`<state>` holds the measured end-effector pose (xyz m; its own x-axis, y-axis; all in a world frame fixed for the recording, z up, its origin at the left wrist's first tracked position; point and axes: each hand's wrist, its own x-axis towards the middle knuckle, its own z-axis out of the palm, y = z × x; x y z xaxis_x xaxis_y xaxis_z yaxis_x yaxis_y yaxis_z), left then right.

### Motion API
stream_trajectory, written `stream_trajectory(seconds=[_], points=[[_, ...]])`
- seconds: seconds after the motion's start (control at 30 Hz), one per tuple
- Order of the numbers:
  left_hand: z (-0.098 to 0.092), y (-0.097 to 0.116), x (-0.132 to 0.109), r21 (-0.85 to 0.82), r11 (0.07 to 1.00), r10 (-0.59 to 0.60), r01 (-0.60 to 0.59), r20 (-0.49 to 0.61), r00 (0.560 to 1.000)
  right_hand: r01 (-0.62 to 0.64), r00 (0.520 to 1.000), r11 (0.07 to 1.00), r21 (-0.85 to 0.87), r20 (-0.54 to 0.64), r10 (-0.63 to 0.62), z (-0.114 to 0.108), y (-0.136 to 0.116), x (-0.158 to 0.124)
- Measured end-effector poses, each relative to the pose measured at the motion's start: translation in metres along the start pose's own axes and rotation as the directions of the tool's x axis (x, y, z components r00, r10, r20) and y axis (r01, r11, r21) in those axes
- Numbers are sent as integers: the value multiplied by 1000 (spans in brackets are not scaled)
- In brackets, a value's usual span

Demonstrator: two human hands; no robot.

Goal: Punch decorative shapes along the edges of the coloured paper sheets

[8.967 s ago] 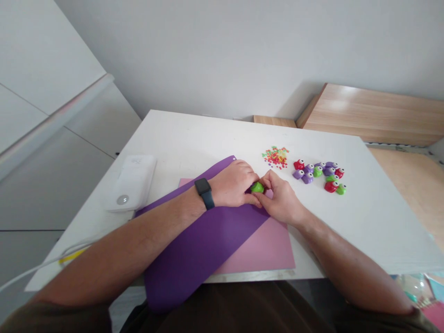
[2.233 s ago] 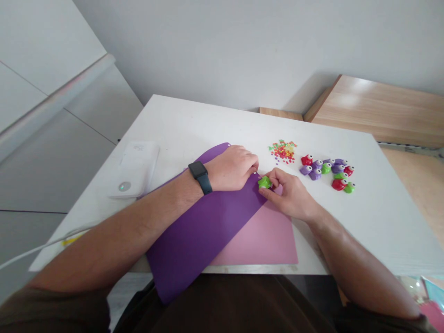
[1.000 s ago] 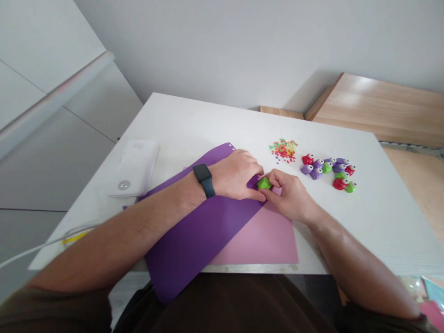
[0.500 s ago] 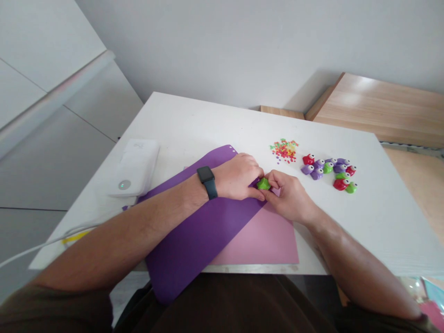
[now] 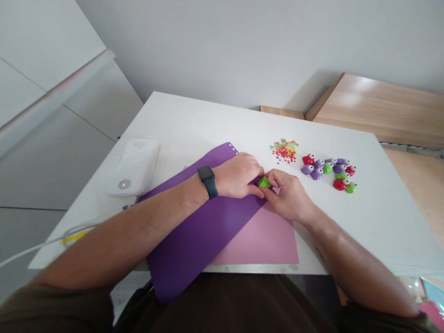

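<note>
A bright green craft paper punch (image 5: 264, 182) sits at the right edge of a purple paper sheet (image 5: 190, 236). My right hand (image 5: 289, 192) is closed around the punch, thumb low and bent fingers above. My left hand (image 5: 239, 175), with a dark watch on the wrist, pinches the sheet's edge right beside the punch, its thumb touching or nearly touching it. Several small star-shaped holes run along the sheet's edge near its far corner. Under the purple sheet lies a pink sheet (image 5: 256, 240). My fingers partly hide the punch and the paper edge in it.
Colourful small paper cutouts (image 5: 285, 151) lie in a pile beyond my right hand. Several red, purple and green punches (image 5: 317, 167) stand to their right. At left are a white device (image 5: 137, 162), a white cable (image 5: 34, 252) and a yellow strip (image 5: 74, 237) on the white table (image 5: 201, 120).
The purple sheet has shifted very slightly, and more of the star holes shows beside my left hand. The white device's green light no longer shows. Both hands keep nearly the same place.
</note>
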<state>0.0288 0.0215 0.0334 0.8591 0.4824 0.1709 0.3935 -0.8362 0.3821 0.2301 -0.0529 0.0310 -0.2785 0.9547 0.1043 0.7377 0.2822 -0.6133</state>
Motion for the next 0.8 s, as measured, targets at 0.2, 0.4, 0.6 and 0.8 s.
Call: stream_trajectory(seconds=[0.2, 0.4, 0.6, 0.8], points=[[-1, 0, 0, 3, 1000, -19, 19, 11, 1000, -35, 998, 999, 29, 49, 34, -2, 4, 1], [-9, -1, -1, 34, 999, -3, 4, -40, 999, -82, 996, 992, 98, 42, 78, -7, 5, 1], [-13, -3, -4, 64, 998, 14, -12, -38, 999, -73, 997, 989, 128, 32, 69, -7, 9, 1], [-11, -6, -4, 72, 997, -2, 6, -57, 998, -63, 997, 992, 107, 53, 57, -11, 9, 0]])
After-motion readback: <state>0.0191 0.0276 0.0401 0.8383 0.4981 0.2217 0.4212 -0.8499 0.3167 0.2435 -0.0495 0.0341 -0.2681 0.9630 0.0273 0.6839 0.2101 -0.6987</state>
